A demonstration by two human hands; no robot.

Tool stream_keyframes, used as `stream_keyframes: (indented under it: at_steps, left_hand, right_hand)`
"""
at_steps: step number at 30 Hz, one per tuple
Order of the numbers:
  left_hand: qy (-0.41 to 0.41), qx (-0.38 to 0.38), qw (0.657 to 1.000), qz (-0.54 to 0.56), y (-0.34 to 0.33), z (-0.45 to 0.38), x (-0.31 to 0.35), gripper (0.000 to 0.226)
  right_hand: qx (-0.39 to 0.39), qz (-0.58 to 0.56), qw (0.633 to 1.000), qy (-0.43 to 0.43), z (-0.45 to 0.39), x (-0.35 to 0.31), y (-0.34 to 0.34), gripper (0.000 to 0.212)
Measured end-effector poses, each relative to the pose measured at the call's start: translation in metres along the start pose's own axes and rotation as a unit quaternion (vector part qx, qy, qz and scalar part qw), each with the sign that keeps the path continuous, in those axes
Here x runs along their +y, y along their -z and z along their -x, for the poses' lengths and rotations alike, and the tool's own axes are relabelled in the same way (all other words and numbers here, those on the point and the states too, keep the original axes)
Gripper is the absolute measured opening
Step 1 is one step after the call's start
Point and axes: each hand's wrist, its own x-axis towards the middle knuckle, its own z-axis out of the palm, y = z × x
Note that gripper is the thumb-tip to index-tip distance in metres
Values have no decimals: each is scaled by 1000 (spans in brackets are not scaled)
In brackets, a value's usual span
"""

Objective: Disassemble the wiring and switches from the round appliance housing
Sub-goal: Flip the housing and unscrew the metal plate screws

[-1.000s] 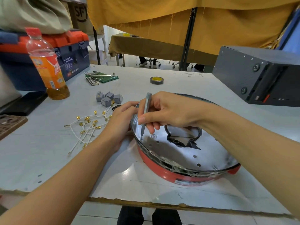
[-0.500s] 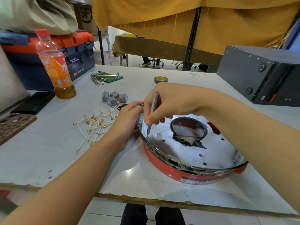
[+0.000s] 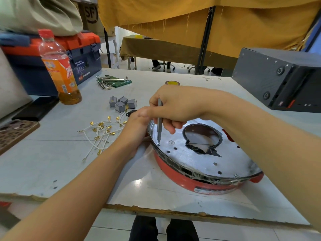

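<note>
From the head view, compared with half a second ago, my right hand (image 3: 175, 105) has brought the slim grey metal screwdriver (image 3: 159, 121) from a slant to nearly upright, and its tip now sits on a small silver screw (image 3: 158, 144) near the left edge of the plate, where before it hovered just above. My left hand (image 3: 137, 126) has stayed at the rim.

The screwdriver's long axis runs almost vertically in the frame, tip pointing down, handle end up inside my fingers. My right hand pinches it between thumb and curled fingers. My left hand curls against the left rim of the round red appliance housing with the shiny perforated metal plate (image 3: 196, 162); I cannot tell how firmly it grips.

The housing lies flat on the white worktable (image 3: 52, 167), right of centre in the frame, with a ragged dark-edged hole near its middle. Left of it lie loose white wires with brass terminals (image 3: 100, 131), and above those a cluster of small grey switches (image 3: 121, 103).
</note>
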Motion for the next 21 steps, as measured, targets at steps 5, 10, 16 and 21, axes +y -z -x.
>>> stream_keyframes:
  at_steps: [5,10,16,21]
  left_hand:
    - [2,4,1000,-16,4,0,0,15]
    - [-3,8,1000,8,1,2,2,11]
    - [-16,-7,1000,-17,4,1,0,14]
    - [-18,0,1000,-26,6,-3,-3,19]
  right_hand:
    - [56,-134,989,-8,6,10,-10,29]
    - [103,-101,990,12,11,14,-21,33]
    - [85,-58,993,52,18,13,-19,38]
    - [44,-78,994,67,17,17,-14,34]
